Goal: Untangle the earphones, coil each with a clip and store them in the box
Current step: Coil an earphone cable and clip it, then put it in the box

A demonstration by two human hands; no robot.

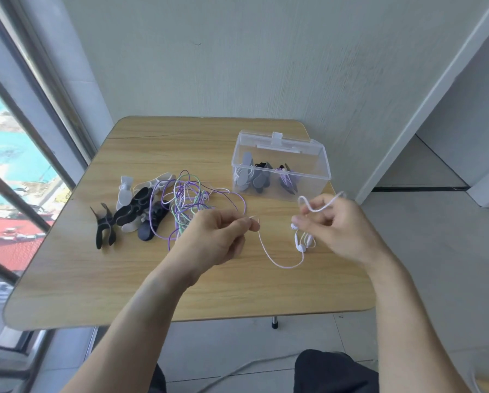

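White earphone cable (277, 260) strung between two hands above the desk's (67, 273) near edge.
Left hand (212, 239) pinches its free run; right hand (336, 225) pinches loops and buds, likely gathering a coil for the clear box (311, 177) at the far right corner.

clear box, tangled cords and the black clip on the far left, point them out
clear box (308, 177), head view, bare front wall
tangled cords (186, 199), head view, middle of the purple and green knot
black clip (105, 229), head view, its centre
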